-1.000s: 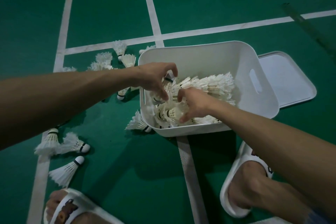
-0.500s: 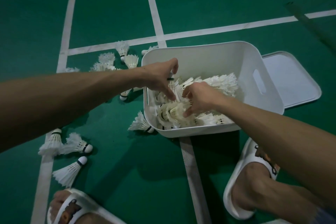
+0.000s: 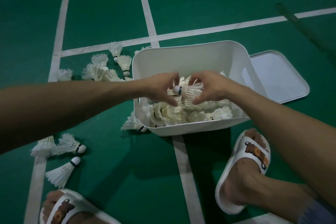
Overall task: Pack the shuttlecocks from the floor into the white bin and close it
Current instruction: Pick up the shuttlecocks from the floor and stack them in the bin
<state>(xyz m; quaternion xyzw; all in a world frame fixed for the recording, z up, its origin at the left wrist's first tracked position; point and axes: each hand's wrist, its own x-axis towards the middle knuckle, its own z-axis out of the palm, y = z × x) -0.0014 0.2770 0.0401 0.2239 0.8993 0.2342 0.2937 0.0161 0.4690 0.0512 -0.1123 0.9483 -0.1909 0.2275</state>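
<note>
The white bin [image 3: 190, 56] stands on the green court floor with several white shuttlecocks [image 3: 192, 114] piled inside. Both hands hover over the bin's middle. My right hand [image 3: 211, 87] grips the feather skirt of one shuttlecock [image 3: 189, 90], its cork pointing left. My left hand [image 3: 161, 89] has its fingers curled at the cork end of that shuttlecock. Loose shuttlecocks lie left of the bin [image 3: 101, 71], at its near left corner [image 3: 133, 123] and at the lower left [image 3: 61, 171]. The bin's flat white lid [image 3: 278, 78] rests on the floor to the right.
My two feet in white slippers sit near the front, one at the bottom left [image 3: 61, 209] and one at the right [image 3: 249, 165]. White court lines [image 3: 183, 169] cross the floor. A dark pole [image 3: 298, 25] lies at the far right.
Both hands have risen from the pile in the bin. The right hand has lifted one shuttlecock, and the left hand has come to its cork end. The view has shifted slightly.
</note>
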